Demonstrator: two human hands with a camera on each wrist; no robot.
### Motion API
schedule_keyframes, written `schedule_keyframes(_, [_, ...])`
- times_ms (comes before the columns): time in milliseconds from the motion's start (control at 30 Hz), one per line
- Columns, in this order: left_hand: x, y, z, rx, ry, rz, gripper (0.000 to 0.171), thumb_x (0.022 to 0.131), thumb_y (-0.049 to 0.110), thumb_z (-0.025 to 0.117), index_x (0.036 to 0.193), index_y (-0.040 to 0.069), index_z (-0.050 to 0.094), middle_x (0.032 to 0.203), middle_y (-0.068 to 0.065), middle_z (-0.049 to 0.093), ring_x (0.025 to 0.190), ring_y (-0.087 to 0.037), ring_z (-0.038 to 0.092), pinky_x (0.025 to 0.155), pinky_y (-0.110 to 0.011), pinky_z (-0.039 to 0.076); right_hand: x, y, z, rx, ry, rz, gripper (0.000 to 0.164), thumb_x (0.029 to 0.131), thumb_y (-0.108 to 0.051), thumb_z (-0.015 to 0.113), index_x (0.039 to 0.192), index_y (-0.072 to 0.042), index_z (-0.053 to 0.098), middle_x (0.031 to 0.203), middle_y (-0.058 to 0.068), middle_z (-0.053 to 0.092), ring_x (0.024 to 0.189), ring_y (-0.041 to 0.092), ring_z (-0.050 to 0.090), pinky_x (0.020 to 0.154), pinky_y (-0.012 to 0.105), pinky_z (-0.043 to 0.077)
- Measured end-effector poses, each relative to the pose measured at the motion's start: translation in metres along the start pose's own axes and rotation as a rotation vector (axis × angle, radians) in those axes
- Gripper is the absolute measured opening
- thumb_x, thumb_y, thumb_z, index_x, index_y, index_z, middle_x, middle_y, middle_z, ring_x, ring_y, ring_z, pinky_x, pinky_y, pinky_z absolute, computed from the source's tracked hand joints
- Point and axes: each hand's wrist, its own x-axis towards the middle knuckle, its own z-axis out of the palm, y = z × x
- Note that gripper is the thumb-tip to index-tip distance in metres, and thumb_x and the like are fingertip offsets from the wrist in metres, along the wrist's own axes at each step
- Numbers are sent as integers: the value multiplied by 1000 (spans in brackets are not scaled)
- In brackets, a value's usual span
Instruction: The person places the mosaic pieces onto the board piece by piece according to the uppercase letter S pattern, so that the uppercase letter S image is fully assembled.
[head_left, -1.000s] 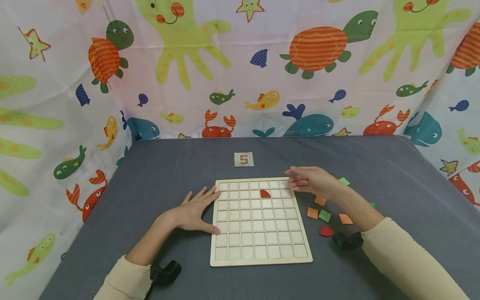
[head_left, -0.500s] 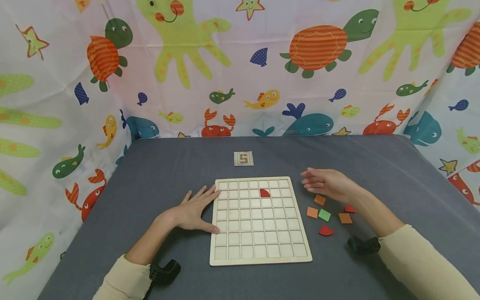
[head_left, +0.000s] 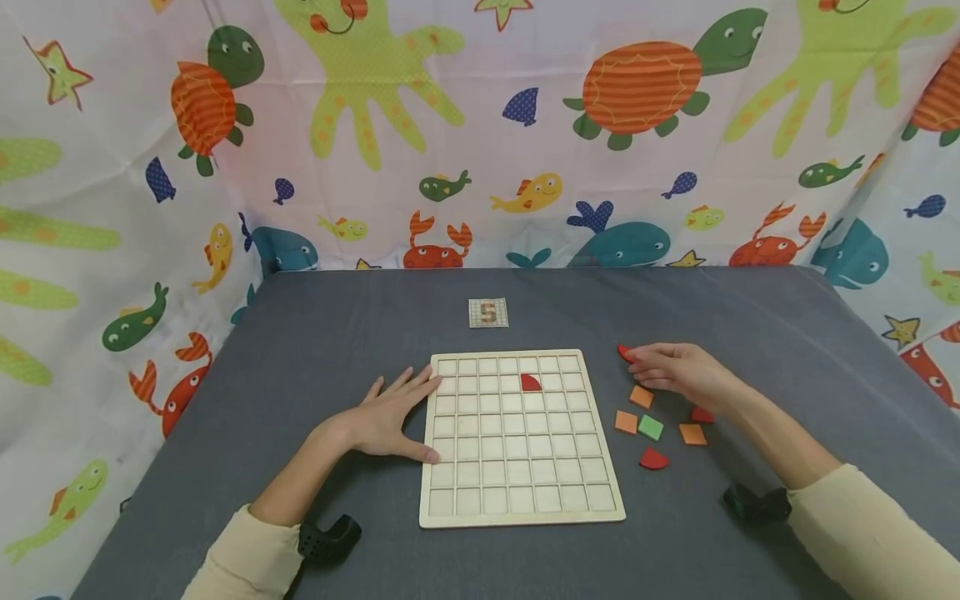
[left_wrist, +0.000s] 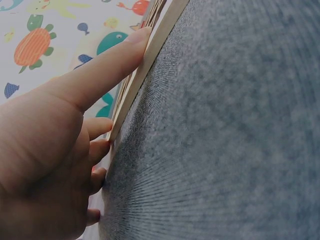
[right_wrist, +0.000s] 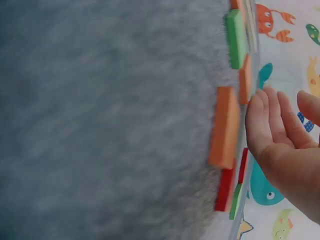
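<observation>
A pale wooden grid board (head_left: 522,523) lies on the table, with one red quarter-round tile (head_left: 530,382) in a cell of an upper row. My left hand (head_left: 384,421) rests spread at the board's left side, thumb and fingertips on its edge; the left wrist view shows the thumb (left_wrist: 112,65) against the frame. My right hand (head_left: 682,371) is right of the board, its fingertips right at another red quarter-round tile (head_left: 624,353). In the right wrist view the fingers are fairly straight, the thumb apart from them, and no tile shows between them.
Near the right hand lie orange square tiles (head_left: 626,422), a green tile (head_left: 651,427) and red quarter-round tiles (head_left: 654,458). Behind the board is a small pattern card (head_left: 488,313). A sea-animal curtain (head_left: 480,150) hangs behind the grey table (head_left: 360,333).
My right hand has moved right, away from the board's top right corner, to the loose tiles. A red tile now shows at its fingertips. My left hand has stayed at the board's edge.
</observation>
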Motion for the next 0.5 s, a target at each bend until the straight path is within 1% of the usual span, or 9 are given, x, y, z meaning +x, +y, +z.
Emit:
schedule_keyframes(100, [0, 0, 0, 2, 0, -1, 110, 74, 62, 72, 155, 14, 15, 159, -6, 4, 144, -31, -2, 106, -61, -5, -2, 5, 0, -57, 16, -16, 53, 100, -25, 53, 136, 12, 42, 128, 25, 53, 105, 12, 61, 89, 29, 48])
schedule_keyframes(200, [0, 1, 0, -3, 2, 2, 110, 74, 62, 72, 154, 13, 15, 159, -7, 4, 144, -32, -1, 106, -62, -5, -5, 8, 1, -123, 24, -49, 49, 97, -23, 58, 133, 9, 48, 127, 23, 54, 103, 11, 62, 88, 29, 49])
schedule_keyframes(367, [0, 1, -1, -9, 5, 7, 110, 74, 61, 72, 154, 13, 16, 159, -7, 5, 143, -33, -1, 106, -63, -5, -12, 6, 5, -313, 28, -148, 40, 93, -17, 64, 126, 5, 57, 111, 17, 63, 95, 17, 62, 78, 29, 50])
schedule_keyframes(433, [0, 1, -1, -9, 8, 8, 110, 74, 61, 72, 154, 12, 16, 159, -8, 6, 143, -33, 0, 105, -63, -4, -13, 6, 5, -367, 26, -173, 38, 92, -15, 66, 124, 4, 58, 107, 14, 64, 93, 20, 62, 76, 28, 50])
schedule_keyframes(500, [0, 1, 0, -7, 9, 9, 110, 73, 61, 72, 154, 12, 16, 159, -8, 6, 143, -33, 0, 105, -63, -4, -14, 7, 5, -399, 18, -192, 39, 91, -13, 67, 124, 4, 58, 107, 13, 63, 95, 22, 62, 76, 27, 51])
